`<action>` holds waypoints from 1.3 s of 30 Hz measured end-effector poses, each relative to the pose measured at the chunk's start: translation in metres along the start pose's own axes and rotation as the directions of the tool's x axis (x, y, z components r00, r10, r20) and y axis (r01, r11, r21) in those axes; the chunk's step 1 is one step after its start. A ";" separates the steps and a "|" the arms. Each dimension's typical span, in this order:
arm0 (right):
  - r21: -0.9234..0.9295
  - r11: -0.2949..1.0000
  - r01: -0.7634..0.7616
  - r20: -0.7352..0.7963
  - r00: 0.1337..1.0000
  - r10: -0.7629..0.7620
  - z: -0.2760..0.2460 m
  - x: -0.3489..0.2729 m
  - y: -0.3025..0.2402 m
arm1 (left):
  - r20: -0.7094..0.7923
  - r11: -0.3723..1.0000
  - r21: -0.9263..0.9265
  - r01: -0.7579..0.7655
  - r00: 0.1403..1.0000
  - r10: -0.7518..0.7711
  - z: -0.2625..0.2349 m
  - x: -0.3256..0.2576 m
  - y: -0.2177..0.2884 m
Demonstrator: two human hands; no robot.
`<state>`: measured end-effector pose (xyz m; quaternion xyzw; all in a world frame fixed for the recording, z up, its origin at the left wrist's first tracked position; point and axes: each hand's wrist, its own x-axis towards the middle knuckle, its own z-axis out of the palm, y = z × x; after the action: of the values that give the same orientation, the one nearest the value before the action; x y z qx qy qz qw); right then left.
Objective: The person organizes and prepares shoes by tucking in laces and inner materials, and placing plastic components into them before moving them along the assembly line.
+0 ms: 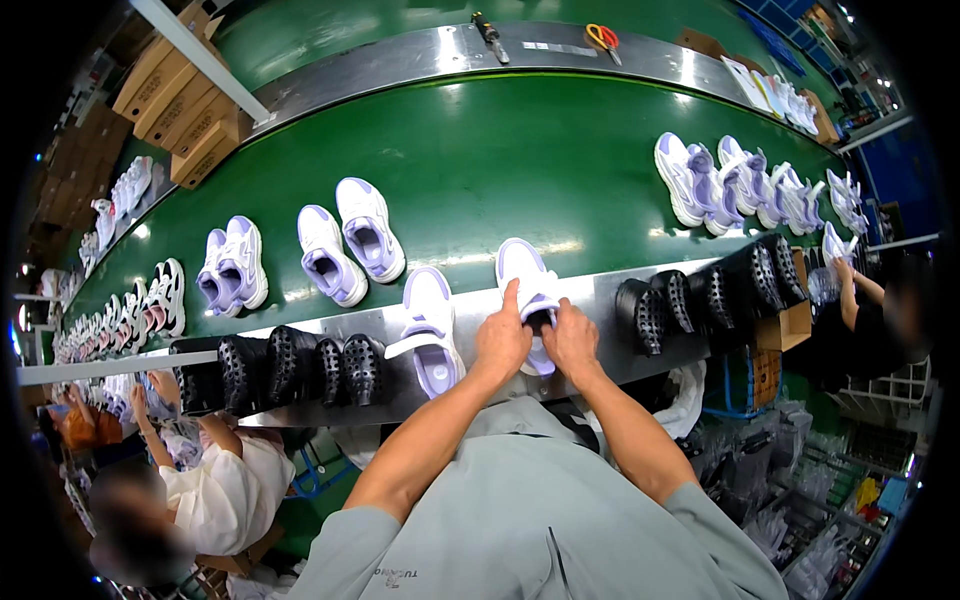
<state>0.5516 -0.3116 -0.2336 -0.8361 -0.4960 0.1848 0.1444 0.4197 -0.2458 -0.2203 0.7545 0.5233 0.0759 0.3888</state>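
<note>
Item: white-and-lilac sneaker, frame centre, on steel rail. Your left hand & right hand both closed on it. Risk: sits at rail edge; slack grip = drop; could also nudge matching white-and-lilac sneaker just left.

Both bare forearms are reaching up from the lower edge and converging toward the middle, elbows spread wide apart. The left hand is lying palm down with its index finger stretching forward. The right hand is sitting just beside it, knuckles up, fingers curling downward in a pinch
</note>
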 end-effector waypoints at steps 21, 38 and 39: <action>-0.091 0.992 -0.083 0.274 0.956 0.106 -0.064 -0.044 0.004 | -0.264 0.981 0.122 -0.151 0.948 0.178 -0.070 -0.121 -0.053; 0.359 0.933 0.019 0.329 0.933 -0.146 -0.067 -0.078 -0.110 | -0.817 0.912 0.038 0.408 0.538 -0.207 -0.207 -0.168 -0.146; 0.436 0.900 0.019 0.285 0.946 -0.157 -0.065 -0.077 -0.116 | -0.842 0.961 0.009 0.277 0.520 -0.142 -0.208 -0.169 -0.125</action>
<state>0.4575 -0.3297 -0.1136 -0.7204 -0.4977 0.4122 0.2519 0.1453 -0.2649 -0.1110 0.5839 0.7356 0.3404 0.0450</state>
